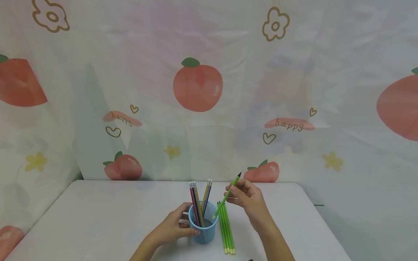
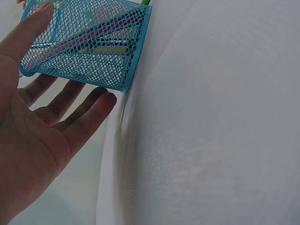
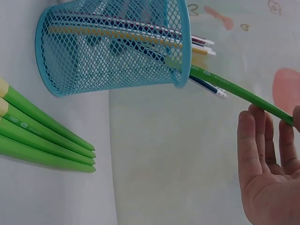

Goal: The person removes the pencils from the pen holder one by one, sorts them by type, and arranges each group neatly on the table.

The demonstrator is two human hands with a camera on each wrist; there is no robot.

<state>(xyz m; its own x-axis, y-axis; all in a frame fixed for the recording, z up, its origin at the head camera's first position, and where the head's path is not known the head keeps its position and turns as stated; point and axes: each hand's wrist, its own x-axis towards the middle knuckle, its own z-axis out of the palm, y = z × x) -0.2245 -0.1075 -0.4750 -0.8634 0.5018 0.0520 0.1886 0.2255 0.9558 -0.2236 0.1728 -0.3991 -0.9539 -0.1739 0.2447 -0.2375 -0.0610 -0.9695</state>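
My right hand [image 1: 249, 199] pinches the green pencil [image 3: 234, 88]; I would lower it gently, while my left hand [image 1: 171, 225], half curled round the mesh cup [image 1: 205, 236], holds this steady

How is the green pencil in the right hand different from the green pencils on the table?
The held pencil is pinched by the right hand; no hand holds the lying pencils. The held pencil slants, its pale end inside the blue cup; the lying pencils rest on the white table beside it. They share green sides, pale ends and dark tips.
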